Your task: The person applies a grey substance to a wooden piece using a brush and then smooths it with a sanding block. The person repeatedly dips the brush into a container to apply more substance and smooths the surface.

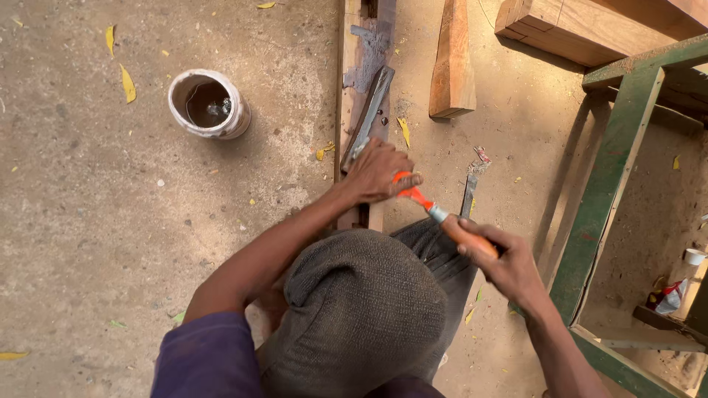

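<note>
Brush [435, 212] gripped in right hand [509, 267], axis running up-left to closed left hand [376, 173] pinning metal strip [371, 110].

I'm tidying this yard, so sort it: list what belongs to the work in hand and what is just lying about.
In use:
left hand on the long wooden plank
right hand holding the orange brush
white pot of dark liquid

Lying about:
short wood block
green frame
yellow leaves
</note>
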